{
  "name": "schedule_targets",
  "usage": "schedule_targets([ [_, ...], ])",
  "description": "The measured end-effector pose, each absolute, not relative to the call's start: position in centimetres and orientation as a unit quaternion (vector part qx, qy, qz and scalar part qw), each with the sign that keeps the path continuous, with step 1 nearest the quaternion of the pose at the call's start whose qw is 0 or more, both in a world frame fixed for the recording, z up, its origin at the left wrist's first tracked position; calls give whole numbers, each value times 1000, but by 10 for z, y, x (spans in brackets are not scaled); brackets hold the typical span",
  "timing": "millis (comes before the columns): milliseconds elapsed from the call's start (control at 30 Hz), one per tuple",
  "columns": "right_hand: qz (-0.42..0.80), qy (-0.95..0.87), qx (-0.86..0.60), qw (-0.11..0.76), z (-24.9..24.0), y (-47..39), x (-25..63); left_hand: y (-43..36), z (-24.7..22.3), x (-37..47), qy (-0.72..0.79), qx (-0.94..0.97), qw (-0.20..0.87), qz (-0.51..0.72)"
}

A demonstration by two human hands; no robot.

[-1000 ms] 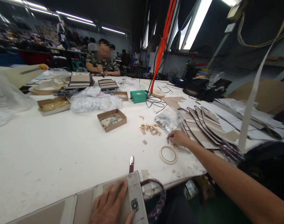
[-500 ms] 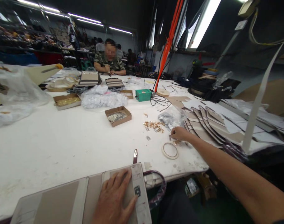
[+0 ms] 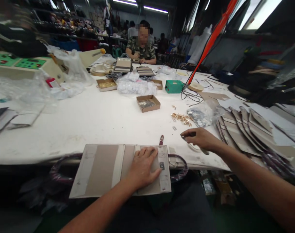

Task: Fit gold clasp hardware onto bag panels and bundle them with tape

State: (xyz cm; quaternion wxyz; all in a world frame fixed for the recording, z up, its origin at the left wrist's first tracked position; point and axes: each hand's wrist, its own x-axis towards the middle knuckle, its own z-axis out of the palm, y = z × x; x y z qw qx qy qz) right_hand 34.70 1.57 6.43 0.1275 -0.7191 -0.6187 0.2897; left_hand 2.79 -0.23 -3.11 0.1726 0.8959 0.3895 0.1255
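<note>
My left hand (image 3: 143,168) lies flat, fingers stretched, on a beige bag body (image 3: 106,165) opened out at the table's front edge. Beside its thumb, a small dark metal plate (image 3: 162,166) sits on the pale strip of the bag. Wrapped dark handles (image 3: 181,169) stick out at both ends, and a short strap with a metal tip (image 3: 161,139) projects beyond the far edge. Above the table, my right hand (image 3: 202,138) pinches a small metal piece (image 3: 183,137), mostly hidden by the fingers. Below that hand is a partly covered tape roll (image 3: 194,148).
Gold fittings (image 3: 181,118) lie loose near a plastic bag of metal plates (image 3: 202,115). Behind them are a cardboard box of plates (image 3: 148,103) and a green box (image 3: 173,86) with cables. Stacked bag panels (image 3: 244,132) are at right; a co-worker (image 3: 141,45) sits opposite.
My right hand has lifted from the tabletop by the tape roll and come nearer the bag body, with the small metal piece. My left hand stays on the bag body; the view has shifted.
</note>
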Motion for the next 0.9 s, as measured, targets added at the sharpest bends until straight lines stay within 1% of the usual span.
schedule_targets([
  [133,336,-682,-639,122,53,11,265,-6,-31,27,383,897,168,144],
  [267,313,-716,-619,82,37,21,229,-8,-31,25,381,897,164,151],
  [500,295,-714,-634,26,31,31,226,-8,-36,23,376,897,170,158],
  [700,260,-718,-646,4,32,31,222,-8,-40,23,379,891,182,173],
  [800,234,-719,-654,0,27,29,221,-7,-38,23,375,891,186,177],
  [900,225,-715,-662,16,20,25,224,-6,-37,22,371,893,183,176],
])
